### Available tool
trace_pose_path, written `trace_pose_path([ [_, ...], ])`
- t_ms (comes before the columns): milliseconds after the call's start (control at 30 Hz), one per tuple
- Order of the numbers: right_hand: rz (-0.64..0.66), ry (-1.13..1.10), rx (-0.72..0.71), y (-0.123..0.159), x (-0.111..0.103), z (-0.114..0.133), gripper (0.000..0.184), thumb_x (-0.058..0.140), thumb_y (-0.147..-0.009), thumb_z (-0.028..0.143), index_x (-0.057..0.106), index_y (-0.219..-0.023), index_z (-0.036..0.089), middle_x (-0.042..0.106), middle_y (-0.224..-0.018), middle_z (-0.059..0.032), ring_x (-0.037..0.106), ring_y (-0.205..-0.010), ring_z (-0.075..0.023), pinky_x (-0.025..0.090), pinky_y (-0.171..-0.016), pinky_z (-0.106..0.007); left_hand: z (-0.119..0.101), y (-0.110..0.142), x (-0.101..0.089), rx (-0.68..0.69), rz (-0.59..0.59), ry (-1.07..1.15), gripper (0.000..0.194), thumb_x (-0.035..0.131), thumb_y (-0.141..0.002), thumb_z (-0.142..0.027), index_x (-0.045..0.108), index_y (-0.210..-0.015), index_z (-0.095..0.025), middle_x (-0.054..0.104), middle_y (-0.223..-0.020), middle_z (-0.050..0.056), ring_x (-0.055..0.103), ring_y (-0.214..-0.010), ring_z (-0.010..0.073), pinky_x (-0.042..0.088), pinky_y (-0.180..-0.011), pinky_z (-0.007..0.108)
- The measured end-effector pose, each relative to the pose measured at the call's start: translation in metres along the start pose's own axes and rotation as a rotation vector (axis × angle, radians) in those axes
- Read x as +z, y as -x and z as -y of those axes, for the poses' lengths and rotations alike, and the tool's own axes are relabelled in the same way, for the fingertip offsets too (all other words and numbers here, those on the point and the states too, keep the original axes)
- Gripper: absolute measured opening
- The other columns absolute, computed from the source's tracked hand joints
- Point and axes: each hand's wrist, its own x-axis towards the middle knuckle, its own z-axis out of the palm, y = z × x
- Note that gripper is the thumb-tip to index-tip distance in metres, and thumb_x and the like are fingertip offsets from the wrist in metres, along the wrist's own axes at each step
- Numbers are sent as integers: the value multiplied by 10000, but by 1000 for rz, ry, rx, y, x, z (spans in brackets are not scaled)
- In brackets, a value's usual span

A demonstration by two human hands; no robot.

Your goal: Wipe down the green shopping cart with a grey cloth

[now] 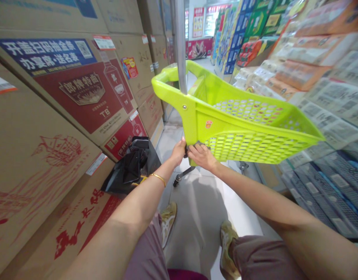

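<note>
A lime-green shopping trolley (240, 124) stands before me, its pole rising out of the frame. Low on the near end of its basket, both hands are at the green post. My left hand (178, 151) is closed at the post's left edge, thumb up. Closed beside it, my right hand (200, 154) presses a dark grey cloth-like piece (199, 144) against the lower post. That piece shows only in part between and above my fingers. Whether the left fingers also hold it is hidden.
Stacked cardboard cartons (88, 97) wall the left side. A black bag (132, 171) with a dark phone-like object on it sits against them. Shelves of packaged tissues (307, 74) line the right. My shoes (169, 219) stand on the tiled floor (193, 217).
</note>
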Motion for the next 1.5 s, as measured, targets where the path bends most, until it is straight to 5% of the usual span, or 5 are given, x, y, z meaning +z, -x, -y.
trace_pose_path([
  [200, -98, 44, 258, -39, -22, -15, 269, 353, -932, 237, 593, -1047, 197, 590, -1135, -99, 417, -1049, -213, 259, -854, -355, 5, -7, 1, 30, -35, 72, 185, 473, -850, -236, 629, -819, -141, 666, -826, 28, 582, -810, 133, 444, -815, 265],
  [300, -110, 54, 233, -39, -21, -11, 256, 362, -926, 224, 594, -1031, 193, 591, -1135, -97, 424, -1046, -212, 262, -857, -355, 5, -7, 1, 16, -72, 64, 121, 504, -791, -149, 625, -796, -141, 662, -820, 20, 574, -800, 126, 437, -827, 263],
  [633, 48, -116, -34, 13, 4, 8, 172, 463, -849, 123, 621, -897, 172, 618, -1076, -85, 463, -948, -193, 287, -802, -334, -2, 2, 0, -13, -32, -44, 430, 390, -895, -482, 622, -805, -131, 659, -718, 45, 581, -694, 150, 445, -645, 250],
  [1000, -67, 1, 259, -40, -21, -14, 250, 374, -922, 214, 582, -1057, 191, 574, -1155, -102, 417, -1056, -221, 256, -872, -366, 4, -9, -1, 5, -70, 56, 210, 512, -849, -312, 631, -808, -144, 645, -756, 16, 564, -753, 116, 442, -732, 223],
  [1500, 71, -104, 33, -2, 1, 7, 187, 442, -859, 134, 619, -907, 174, 613, -1062, -86, 450, -947, -204, 271, -793, -338, -7, -3, -5, -33, -89, -47, 423, 438, -870, -511, 604, -763, -136, 608, -626, 14, 548, -606, 131, 422, -580, 235],
])
